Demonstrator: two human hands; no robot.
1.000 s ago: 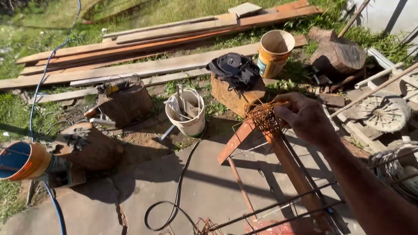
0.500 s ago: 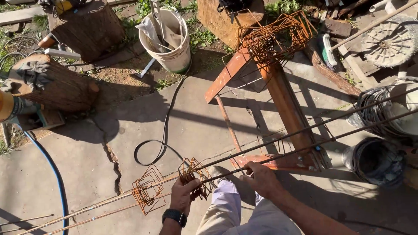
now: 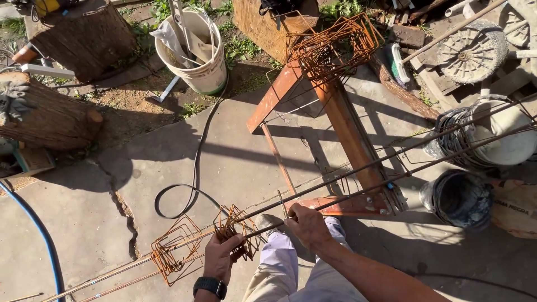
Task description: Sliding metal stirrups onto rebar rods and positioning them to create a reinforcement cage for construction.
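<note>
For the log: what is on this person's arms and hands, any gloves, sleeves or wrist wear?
Both hands are bare, no gloves. The left hand has a black watch with a dark band at the wrist. The right hand and forearm show no sleeve, band or ring that I can make out.

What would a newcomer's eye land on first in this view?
Probably the two hands low in the middle: the left hand grips a rusty square stirrup threaded on long rebar rods, and the right hand holds the rods beside it. Next, the pile of rusty stirrups on the orange metal stand at top centre.
</note>
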